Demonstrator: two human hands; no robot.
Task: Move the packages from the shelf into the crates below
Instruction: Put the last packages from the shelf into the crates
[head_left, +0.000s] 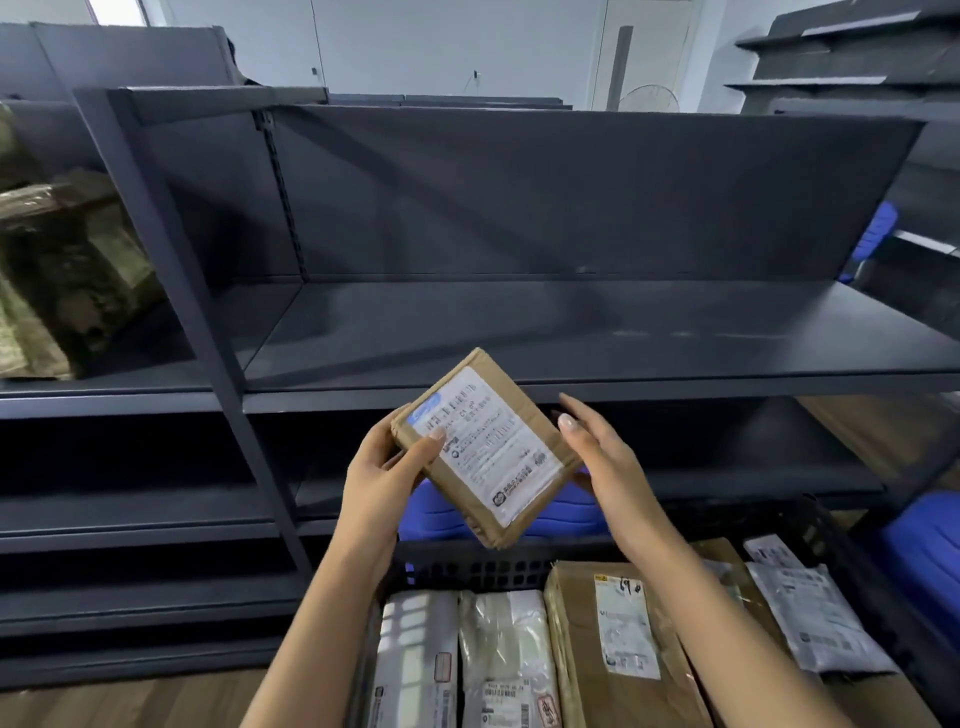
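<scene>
A small brown cardboard package (483, 447) with a white shipping label hangs tilted in front of the dark shelf (571, 338). My left hand (384, 473) grips its left corner, thumb on the label. My right hand (605, 457) holds its right side, fingers partly behind the box. Directly below stands a black crate (467, 569) holding several packages: white bags (457, 660), a brown box (613, 639) and a grey bag (815, 613). The shelf board in front of me bears nothing.
The shelf's slanted grey upright (208, 332) stands to my left. Camouflage-patterned bundles (57, 260) lie on the neighbouring shelf at far left. Blue crates (930, 545) sit at the right and behind the black one. Wooden floor (130, 701) shows at bottom left.
</scene>
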